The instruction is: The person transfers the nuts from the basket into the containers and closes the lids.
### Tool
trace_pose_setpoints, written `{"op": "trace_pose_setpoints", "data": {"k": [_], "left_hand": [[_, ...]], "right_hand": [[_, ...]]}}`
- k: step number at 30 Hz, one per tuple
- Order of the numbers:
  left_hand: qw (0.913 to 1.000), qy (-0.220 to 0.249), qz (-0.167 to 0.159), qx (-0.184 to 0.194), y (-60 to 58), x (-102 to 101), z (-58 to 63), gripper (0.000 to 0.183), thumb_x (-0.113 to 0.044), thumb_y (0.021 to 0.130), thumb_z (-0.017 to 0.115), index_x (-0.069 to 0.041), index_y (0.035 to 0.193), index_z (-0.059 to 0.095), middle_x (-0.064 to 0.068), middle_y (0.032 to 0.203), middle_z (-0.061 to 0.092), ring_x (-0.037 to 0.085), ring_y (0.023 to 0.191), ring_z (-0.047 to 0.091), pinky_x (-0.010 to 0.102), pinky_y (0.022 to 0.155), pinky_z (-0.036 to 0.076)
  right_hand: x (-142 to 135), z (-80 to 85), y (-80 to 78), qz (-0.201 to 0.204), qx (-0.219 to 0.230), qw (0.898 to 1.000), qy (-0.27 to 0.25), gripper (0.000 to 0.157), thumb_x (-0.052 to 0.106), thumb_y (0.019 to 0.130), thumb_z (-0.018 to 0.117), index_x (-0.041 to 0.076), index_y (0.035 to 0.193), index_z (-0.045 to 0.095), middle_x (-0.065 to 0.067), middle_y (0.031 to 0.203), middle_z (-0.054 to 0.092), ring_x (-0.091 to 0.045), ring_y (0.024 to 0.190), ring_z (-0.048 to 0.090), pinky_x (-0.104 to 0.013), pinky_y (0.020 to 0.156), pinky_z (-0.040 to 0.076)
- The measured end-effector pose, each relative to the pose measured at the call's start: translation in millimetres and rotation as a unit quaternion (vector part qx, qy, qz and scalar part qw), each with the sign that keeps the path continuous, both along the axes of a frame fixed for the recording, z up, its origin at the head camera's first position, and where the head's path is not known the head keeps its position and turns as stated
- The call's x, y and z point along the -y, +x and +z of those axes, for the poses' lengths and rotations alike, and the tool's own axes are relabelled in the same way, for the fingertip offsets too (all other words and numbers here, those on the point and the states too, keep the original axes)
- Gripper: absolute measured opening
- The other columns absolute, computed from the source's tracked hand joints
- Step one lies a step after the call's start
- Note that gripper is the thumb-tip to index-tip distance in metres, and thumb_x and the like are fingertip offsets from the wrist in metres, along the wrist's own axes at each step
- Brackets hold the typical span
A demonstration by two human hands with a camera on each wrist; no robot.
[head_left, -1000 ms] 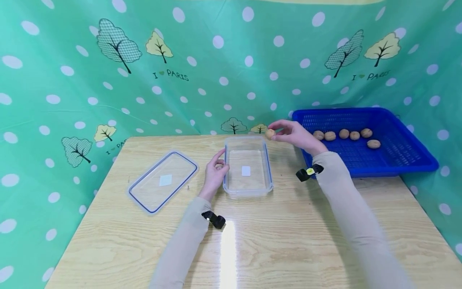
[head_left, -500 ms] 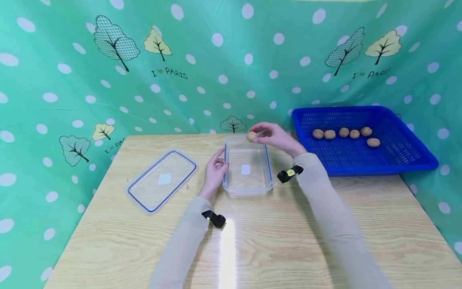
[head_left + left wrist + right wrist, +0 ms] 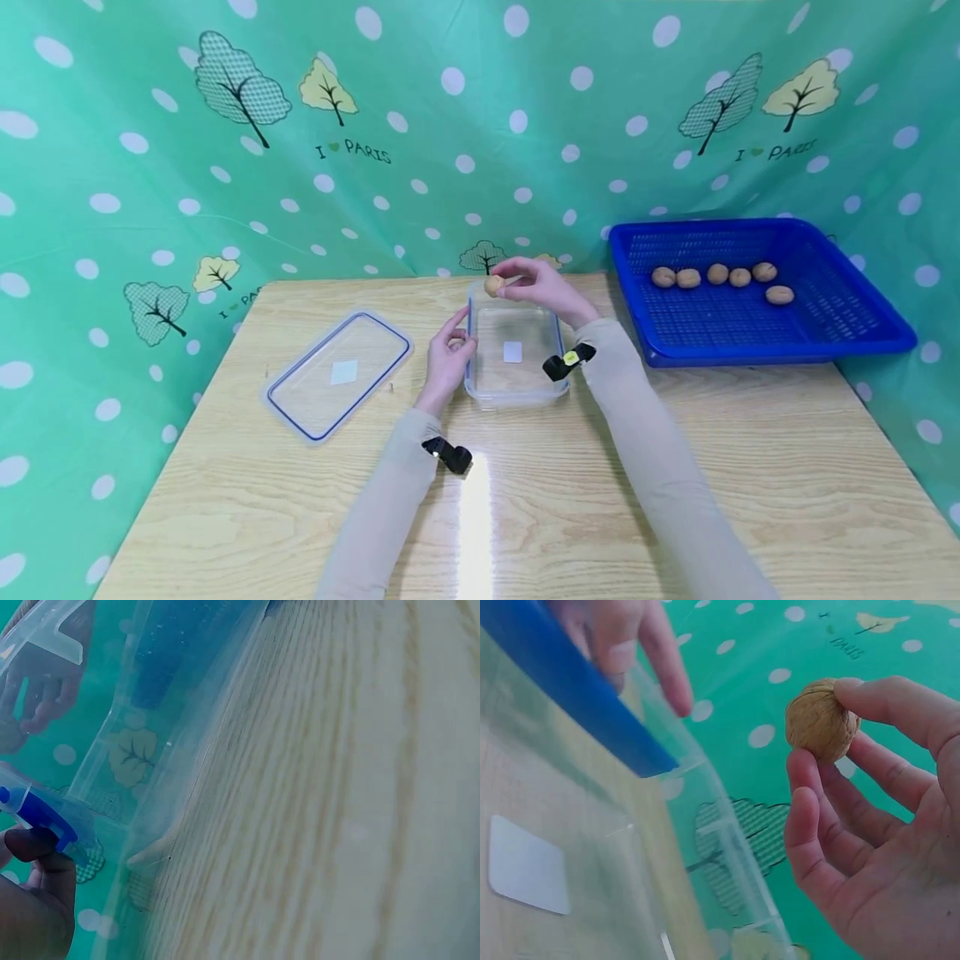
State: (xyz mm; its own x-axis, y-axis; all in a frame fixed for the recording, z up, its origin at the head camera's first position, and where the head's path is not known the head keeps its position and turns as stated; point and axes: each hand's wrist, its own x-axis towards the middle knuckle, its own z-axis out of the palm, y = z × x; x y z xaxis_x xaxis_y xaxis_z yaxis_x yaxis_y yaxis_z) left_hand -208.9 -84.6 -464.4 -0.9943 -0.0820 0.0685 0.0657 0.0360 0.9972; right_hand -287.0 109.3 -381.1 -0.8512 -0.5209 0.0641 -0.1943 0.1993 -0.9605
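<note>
My right hand [image 3: 542, 290] pinches a walnut [image 3: 821, 720] between thumb and fingertips, over the far end of a clear plastic food container [image 3: 517, 397]. The walnut is round and light brown, raised above the rim in the right wrist view. At the container's left side is my left hand [image 3: 447, 362], its thumb and curled fingers gripping the edge by a blue latch strip [image 3: 46, 819], one finger stretched along the side. A white square label [image 3: 512, 352] shows at the bottom of the container, with no walnuts inside.
A blue plastic basket [image 3: 757, 333] with several walnuts [image 3: 687, 278] stands at the back right. On the left lies a clear lid [image 3: 307, 400] with a blue seal, on the wooden table [image 3: 570, 508]. A green patterned cloth [image 3: 420, 100] hangs behind.
My right hand has carried the walnut leftward, from beside the container's far right corner to above its far left part. The left hand has kept its place on the container.
</note>
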Motion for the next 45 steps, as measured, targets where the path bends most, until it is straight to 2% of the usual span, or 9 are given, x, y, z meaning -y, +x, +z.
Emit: {"op": "trace_pose_setpoints", "data": {"k": [9, 14, 19, 26, 34, 39, 41, 43, 45], "left_hand": [[0.9999, 0.011, 0.005, 0.002, -1.1, 0.0, -2.5, 0.056, 0.005, 0.088, 0.056, -0.013, 0.141, 0.052, 0.009, 0.092, 0.051, 0.005, 0.052, 0.038, 0.015, 0.047, 0.033], [0.9998, 0.018, 0.001, 0.002, -1.8, 0.2, -1.4, 0.057, 0.006, 0.087, 0.056, -0.014, 0.141, 0.052, 0.008, 0.092, 0.051, 0.004, 0.052, 0.039, 0.015, 0.048, 0.034], [0.9998, 0.021, 0.0, 0.0, -3.0, -0.7, -1.2, 0.057, 0.006, 0.087, 0.056, -0.012, 0.141, 0.051, 0.009, 0.092, 0.052, 0.004, 0.052, 0.04, 0.015, 0.048, 0.035], [0.9997, 0.021, 0.01, -0.004, -4.9, -1.4, -1.6, 0.057, 0.006, 0.086, 0.057, -0.013, 0.139, 0.054, 0.003, 0.088, 0.05, 0.003, 0.05, 0.038, 0.015, 0.047, 0.034], [0.9994, 0.033, 0.013, -0.003, -5.4, -2.8, -4.4, 0.057, 0.008, 0.085, 0.057, -0.01, 0.138, 0.054, 0.002, 0.087, 0.05, 0.003, 0.051, 0.038, 0.014, 0.047, 0.033], [0.999, 0.041, 0.017, -0.003, -5.0, -3.9, -3.8, 0.057, 0.009, 0.084, 0.057, -0.009, 0.138, 0.054, 0.002, 0.086, 0.051, 0.003, 0.051, 0.038, 0.014, 0.047, 0.034], [0.9988, 0.046, 0.019, -0.004, -4.7, -4.5, -2.9, 0.057, 0.009, 0.084, 0.057, -0.009, 0.138, 0.055, 0.002, 0.086, 0.051, 0.003, 0.051, 0.039, 0.014, 0.048, 0.034], [0.9986, 0.05, 0.018, -0.001, -0.4, -5.1, 6.2, 0.056, 0.01, 0.083, 0.057, -0.006, 0.137, 0.054, 0.004, 0.086, 0.051, 0.003, 0.052, 0.04, 0.015, 0.048, 0.035], [0.9985, 0.049, 0.023, 0.0, 0.5, -5.6, 8.0, 0.056, 0.01, 0.083, 0.057, -0.006, 0.136, 0.055, 0.003, 0.084, 0.052, 0.003, 0.051, 0.04, 0.015, 0.047, 0.035]], "right_hand": [[11.2, -18.6, -11.6, 0.01, 0.014, 1.0, 0.0, 0.041, 0.013, 0.09, 0.067, 0.003, 0.129, 0.058, -0.012, 0.126, 0.057, -0.028, 0.106, 0.058, -0.039, 0.09, 0.047], [16.8, -29.5, -17.5, 0.008, 0.024, 0.999, 0.025, 0.043, 0.015, 0.089, 0.068, 0.007, 0.13, 0.058, -0.008, 0.127, 0.057, -0.027, 0.109, 0.056, -0.04, 0.091, 0.048], [15.9, -38.8, -21.7, -0.004, 0.015, 0.998, 0.053, 0.042, 0.011, 0.089, 0.068, 0.005, 0.13, 0.059, -0.01, 0.126, 0.058, -0.029, 0.112, 0.055, -0.043, 0.088, 0.05], [16.7, -41.3, -22.4, 0.0, 0.019, 0.998, 0.065, 0.042, 0.006, 0.089, 0.066, 0.001, 0.13, 0.057, -0.014, 0.127, 0.056, -0.031, 0.111, 0.054, -0.047, 0.089, 0.05], [17.7, -44.8, -22.9, 0.006, -0.007, 0.996, 0.088, 0.04, 0.002, 0.089, 0.064, -0.001, 0.128, 0.059, -0.016, 0.126, 0.058, -0.031, 0.119, 0.05, -0.04, 0.096, 0.045], [17.3, -45.8, -22.5, 0.002, 0.009, 0.996, 0.084, 0.042, 0.002, 0.088, 0.064, 0.001, 0.129, 0.058, -0.015, 0.127, 0.057, -0.032, 0.12, 0.049, -0.042, 0.099, 0.042], [16.9, -45.7, -22.9, 0.0, 0.014, 0.997, 0.079, 0.042, 0.002, 0.087, 0.065, 0.001, 0.129, 0.058, -0.015, 0.126, 0.057, -0.032, 0.119, 0.05, -0.042, 0.098, 0.043], [17.0, -45.6, -23.9, 0.002, 0.018, 0.997, 0.069, 0.042, 0.001, 0.087, 0.064, -0.001, 0.129, 0.057, -0.016, 0.125, 0.058, -0.032, 0.117, 0.051, -0.041, 0.095, 0.046], [17.2, -45.9, -24.8, 0.004, 0.023, 0.998, 0.063, 0.042, 0.0, 0.088, 0.063, -0.002, 0.129, 0.056, -0.017, 0.124, 0.058, -0.031, 0.115, 0.053, -0.039, 0.092, 0.049]]}}
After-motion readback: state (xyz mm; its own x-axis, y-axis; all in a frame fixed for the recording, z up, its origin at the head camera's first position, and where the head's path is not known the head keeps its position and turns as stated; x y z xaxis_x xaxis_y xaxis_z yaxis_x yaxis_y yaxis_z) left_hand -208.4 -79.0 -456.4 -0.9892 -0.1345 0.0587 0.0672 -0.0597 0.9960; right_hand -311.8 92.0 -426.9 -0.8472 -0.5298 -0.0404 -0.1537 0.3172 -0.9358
